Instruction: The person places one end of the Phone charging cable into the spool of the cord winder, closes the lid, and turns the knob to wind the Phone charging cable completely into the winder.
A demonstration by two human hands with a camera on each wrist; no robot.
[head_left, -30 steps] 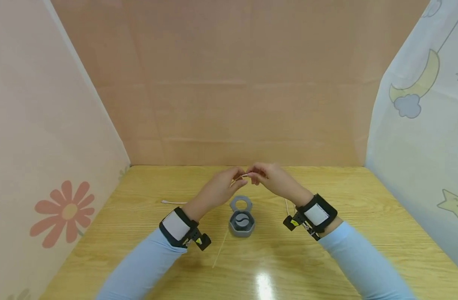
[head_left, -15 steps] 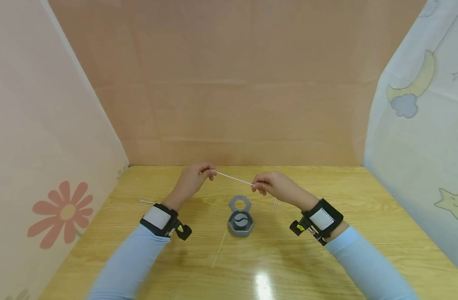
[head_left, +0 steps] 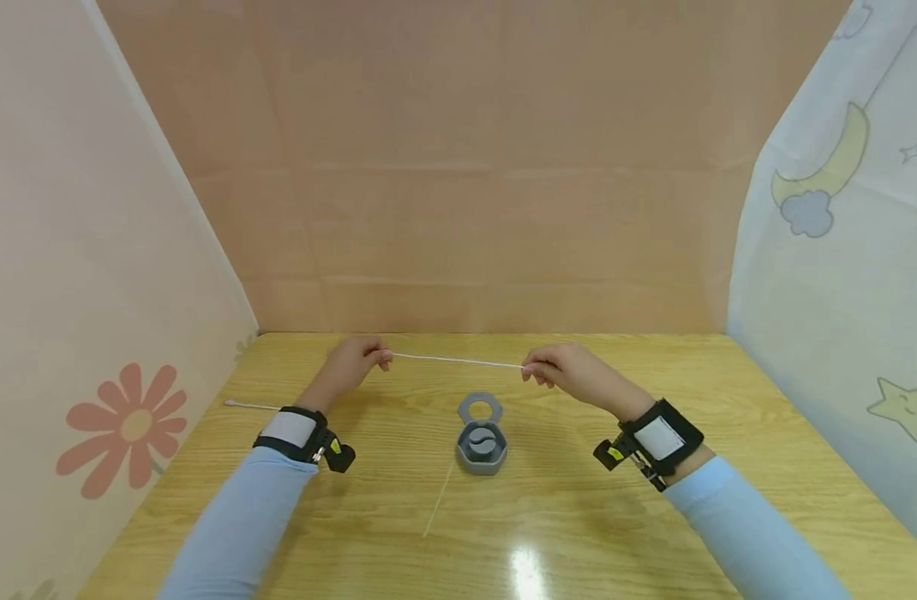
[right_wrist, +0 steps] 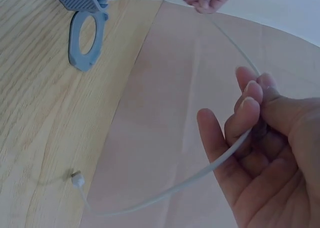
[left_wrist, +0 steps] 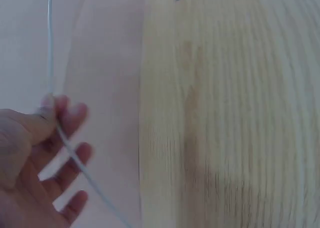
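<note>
A thin white cord (head_left: 458, 361) runs taut between my two hands above the wooden table (head_left: 653, 517). My left hand (head_left: 379, 358) pinches it between thumb and forefinger (left_wrist: 55, 106), and the cord's tail (head_left: 241, 405) sticks out to the left past that wrist. My right hand (head_left: 533, 371) pinches the other side with curled fingers (right_wrist: 252, 106); from there the cord loops down to a small plug end (right_wrist: 76, 179). A grey cable holder (head_left: 482, 437) with a ring tab (right_wrist: 85, 38) sits on the table below the taut span.
A thin pale strand (head_left: 439, 498) lies on the table in front of the holder. Cloth walls enclose the table: a flower print (head_left: 132, 425) on the left, plain peach behind, a moon and stars print (head_left: 826, 179) on the right.
My hands, which met above the holder, have drawn apart, the left going farther left, so the cord now stretches level between them. The cord's tail moved left with the left hand.
</note>
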